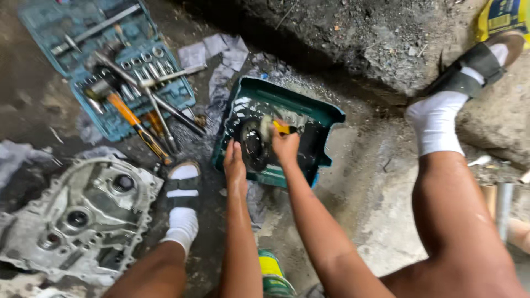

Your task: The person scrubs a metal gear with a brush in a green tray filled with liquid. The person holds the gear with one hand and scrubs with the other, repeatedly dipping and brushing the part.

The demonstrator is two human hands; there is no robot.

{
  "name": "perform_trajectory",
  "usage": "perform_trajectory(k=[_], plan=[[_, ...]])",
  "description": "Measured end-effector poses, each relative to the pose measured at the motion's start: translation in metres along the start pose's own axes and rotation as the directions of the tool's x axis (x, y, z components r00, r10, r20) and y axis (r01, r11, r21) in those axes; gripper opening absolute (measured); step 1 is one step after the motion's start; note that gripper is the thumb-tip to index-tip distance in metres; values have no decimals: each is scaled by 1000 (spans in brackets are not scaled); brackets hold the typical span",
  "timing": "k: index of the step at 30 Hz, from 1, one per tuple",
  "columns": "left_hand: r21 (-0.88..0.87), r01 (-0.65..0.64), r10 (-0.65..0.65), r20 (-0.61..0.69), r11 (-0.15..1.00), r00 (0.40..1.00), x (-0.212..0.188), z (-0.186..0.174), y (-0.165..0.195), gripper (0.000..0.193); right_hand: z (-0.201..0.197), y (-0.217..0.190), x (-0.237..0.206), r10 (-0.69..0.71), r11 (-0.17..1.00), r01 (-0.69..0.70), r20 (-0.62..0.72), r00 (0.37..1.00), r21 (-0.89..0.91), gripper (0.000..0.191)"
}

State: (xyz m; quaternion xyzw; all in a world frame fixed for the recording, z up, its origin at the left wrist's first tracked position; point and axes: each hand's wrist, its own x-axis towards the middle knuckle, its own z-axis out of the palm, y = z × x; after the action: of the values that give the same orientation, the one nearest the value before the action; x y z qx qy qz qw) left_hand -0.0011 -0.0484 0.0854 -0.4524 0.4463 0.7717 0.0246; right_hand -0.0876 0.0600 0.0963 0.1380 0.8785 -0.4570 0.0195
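A teal plastic tray [326, 113] holding dark liquid sits on the ground between my legs. In it lies a round black metal part [253, 146]. My left hand [234, 160] rests on the near edge of that part, fingers together. My right hand [285, 144] grips a brush with a yellow handle [284, 128], its pale bristles pressed onto the top of the round part.
A teal socket set case [105, 60] with wrenches, sockets and an orange-handled screwdriver lies open at upper left. A grey cast metal engine cover [77, 218] lies at lower left. Grey rags [221, 52] lie behind the tray. My sandalled feet flank the tray; a green-yellow can [271, 270] stands below.
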Motion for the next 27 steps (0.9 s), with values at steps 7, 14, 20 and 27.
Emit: perform_trajectory(k=[7, 14, 20, 27], plan=[[-21, -27, 26, -11, 999, 1000, 5, 0, -12, 56, -35, -13, -29, 60, 830, -380, 613, 788, 407, 34], [-53, -16, 11, -95, 998, 995, 4, -6, -14, 53, -58, 36, -41, 82, 963, -213, 577, 813, 164, 29], [2, 17, -17, -70, 1000, 997, 3, -6, -8, 55, -29, 1, -6, -309, 950, 281, 313, 898, 132, 24], [-3, -35, 35, -5, 999, 999, -3, 3, -3, 51, -39, 0, -39, -265, 963, 268, 211, 941, 15, 23]])
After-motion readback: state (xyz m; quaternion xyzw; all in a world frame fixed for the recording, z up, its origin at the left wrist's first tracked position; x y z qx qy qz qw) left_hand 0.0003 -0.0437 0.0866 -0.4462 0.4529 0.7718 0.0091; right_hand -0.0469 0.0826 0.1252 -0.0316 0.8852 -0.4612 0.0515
